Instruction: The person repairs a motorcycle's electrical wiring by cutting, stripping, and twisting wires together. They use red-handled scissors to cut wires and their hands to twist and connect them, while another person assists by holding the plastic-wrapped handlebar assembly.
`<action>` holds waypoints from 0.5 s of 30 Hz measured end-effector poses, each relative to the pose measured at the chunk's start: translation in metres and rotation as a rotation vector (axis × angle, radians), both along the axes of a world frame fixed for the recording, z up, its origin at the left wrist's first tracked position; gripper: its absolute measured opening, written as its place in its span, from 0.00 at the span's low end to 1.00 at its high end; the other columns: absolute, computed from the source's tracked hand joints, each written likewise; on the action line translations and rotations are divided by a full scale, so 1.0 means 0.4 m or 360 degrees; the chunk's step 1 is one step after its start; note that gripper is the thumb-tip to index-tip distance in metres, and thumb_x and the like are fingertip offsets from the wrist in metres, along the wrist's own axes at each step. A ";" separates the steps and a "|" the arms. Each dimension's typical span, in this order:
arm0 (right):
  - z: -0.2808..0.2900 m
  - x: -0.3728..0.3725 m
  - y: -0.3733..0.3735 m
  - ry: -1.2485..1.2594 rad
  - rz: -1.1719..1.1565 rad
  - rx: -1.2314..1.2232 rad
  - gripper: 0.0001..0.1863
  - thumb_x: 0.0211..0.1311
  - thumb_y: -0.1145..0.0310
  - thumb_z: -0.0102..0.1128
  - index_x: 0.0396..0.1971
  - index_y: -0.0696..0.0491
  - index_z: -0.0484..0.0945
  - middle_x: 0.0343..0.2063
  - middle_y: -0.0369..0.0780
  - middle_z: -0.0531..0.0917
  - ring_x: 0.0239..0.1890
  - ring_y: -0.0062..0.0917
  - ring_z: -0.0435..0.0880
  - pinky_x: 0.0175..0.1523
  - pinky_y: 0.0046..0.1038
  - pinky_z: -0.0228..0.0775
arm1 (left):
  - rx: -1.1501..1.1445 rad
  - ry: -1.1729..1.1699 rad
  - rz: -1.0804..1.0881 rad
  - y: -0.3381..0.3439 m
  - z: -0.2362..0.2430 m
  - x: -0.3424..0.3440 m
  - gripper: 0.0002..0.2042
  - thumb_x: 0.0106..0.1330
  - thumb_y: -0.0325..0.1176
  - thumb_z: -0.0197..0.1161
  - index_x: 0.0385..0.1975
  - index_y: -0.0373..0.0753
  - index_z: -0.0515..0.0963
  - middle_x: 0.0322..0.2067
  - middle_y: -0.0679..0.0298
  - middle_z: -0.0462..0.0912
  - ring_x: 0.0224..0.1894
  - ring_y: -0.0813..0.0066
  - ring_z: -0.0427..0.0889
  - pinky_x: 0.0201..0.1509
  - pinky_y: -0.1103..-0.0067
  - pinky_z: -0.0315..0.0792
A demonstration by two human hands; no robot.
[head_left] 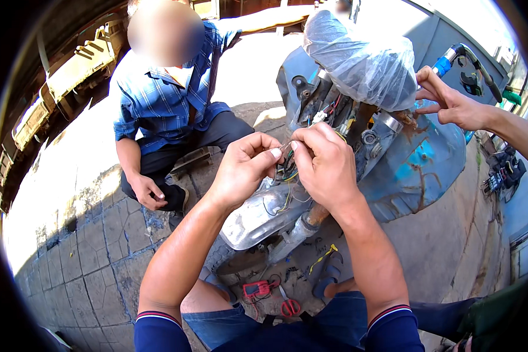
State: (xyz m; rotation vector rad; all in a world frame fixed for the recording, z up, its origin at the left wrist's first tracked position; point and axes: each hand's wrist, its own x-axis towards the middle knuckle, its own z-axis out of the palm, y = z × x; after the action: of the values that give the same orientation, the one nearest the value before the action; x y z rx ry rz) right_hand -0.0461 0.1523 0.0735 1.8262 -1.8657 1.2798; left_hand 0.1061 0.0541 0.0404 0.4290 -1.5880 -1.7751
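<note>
My left hand (pixel 246 167) and my right hand (pixel 327 167) meet fingertip to fingertip, both pinched on a thin wire (pixel 286 144). Just behind and below them, a loose bundle of coloured wires (pixel 335 111) comes out of the stripped front of a motorbike. A clear plastic bag (pixel 369 61) wraps the part above the wiring. Below my hands lies a smooth silvery metal part (pixel 255 220) of the bike. The wire's ends are mostly hidden by my fingers.
A person in a blue plaid shirt (pixel 158 105) squats at left. Another person's hand (pixel 454 105) reaches in from the right beside the bag. On the ground between my feet are a red meter (pixel 257 288) and red-handled scissors (pixel 290 306). A blue, rusty panel (pixel 422 170) flanks the bike.
</note>
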 end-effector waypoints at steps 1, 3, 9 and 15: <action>-0.003 0.001 -0.004 0.0021 -0.0017 -0.0029 0.04 0.62 0.71 0.62 0.34 0.53 0.83 0.32 0.42 0.82 0.30 0.44 0.85 0.36 0.42 0.76 | 0.0003 0.0009 -0.0001 -0.001 -0.002 -0.004 0.06 0.71 0.31 0.62 0.39 0.36 0.79 0.30 0.66 0.82 0.26 0.85 0.75 0.28 0.87 0.65; -0.003 0.002 -0.007 0.0050 -0.0045 -0.0080 0.04 0.62 0.71 0.62 0.34 0.53 0.83 0.32 0.42 0.82 0.30 0.44 0.85 0.36 0.42 0.77 | 0.0027 0.0051 -0.0003 0.000 -0.007 -0.007 0.05 0.70 0.31 0.62 0.38 0.36 0.79 0.30 0.67 0.82 0.26 0.85 0.75 0.28 0.87 0.65; -0.002 0.018 -0.010 0.0062 -0.0067 -0.0148 0.04 0.61 0.73 0.62 0.34 0.55 0.83 0.32 0.43 0.82 0.30 0.43 0.85 0.36 0.42 0.78 | 0.0171 0.0214 0.0047 0.020 -0.040 -0.023 0.03 0.69 0.29 0.61 0.36 0.37 0.78 0.29 0.66 0.81 0.25 0.84 0.74 0.29 0.85 0.65; 0.025 -0.030 -0.036 0.0023 -0.0317 -0.0432 0.05 0.61 0.75 0.59 0.34 0.57 0.82 0.32 0.47 0.81 0.31 0.48 0.84 0.36 0.46 0.76 | 0.0059 0.0537 -0.0003 0.055 -0.096 0.000 0.03 0.64 0.21 0.54 0.34 0.37 0.74 0.35 0.60 0.76 0.30 0.77 0.75 0.32 0.83 0.67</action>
State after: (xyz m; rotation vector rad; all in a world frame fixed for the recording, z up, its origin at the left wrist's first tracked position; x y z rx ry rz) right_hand -0.0580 0.1379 0.0836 1.4699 -1.7186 1.3662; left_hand 0.1059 0.0761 0.0018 0.1342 -1.3207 -1.7724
